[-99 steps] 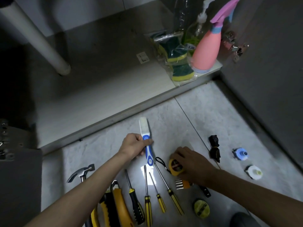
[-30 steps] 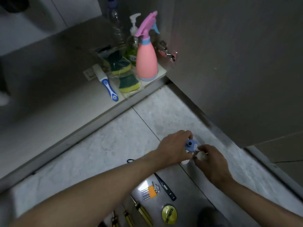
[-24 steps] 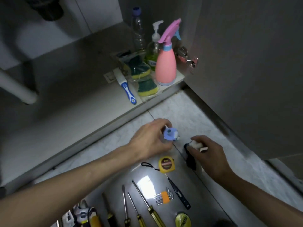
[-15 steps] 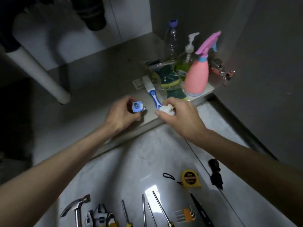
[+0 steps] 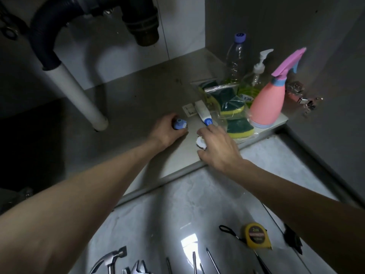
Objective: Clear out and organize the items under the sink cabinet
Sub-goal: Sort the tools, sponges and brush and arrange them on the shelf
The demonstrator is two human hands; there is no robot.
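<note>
My left hand (image 5: 166, 131) grips a small blue fitting (image 5: 180, 124) low over the cabinet floor (image 5: 138, 99). My right hand (image 5: 219, 149) holds a small white round fitting (image 5: 201, 143) between thumb and fingers, just inside the cabinet's front edge. A white and blue brush (image 5: 203, 113) lies on the cabinet floor between the two hands and the bagged green and yellow sponges (image 5: 231, 107). At the right wall stand a pink spray bottle (image 5: 266, 103), a pump bottle (image 5: 254, 78) and a clear bottle with a blue cap (image 5: 238, 54).
A white drain pipe (image 5: 77, 95) slants down to the cabinet floor at the left, black plumbing (image 5: 144, 22) hangs above. On the tiled floor in front lie a yellow tape measure (image 5: 256, 236), a hammer (image 5: 110, 260), several screwdrivers (image 5: 197, 262) and a black piece (image 5: 292, 240).
Both hands picked the blue and white fittings off the tiled floor and carried them forward into the cabinet, where they now sit low by the brush. The view tilted up.
</note>
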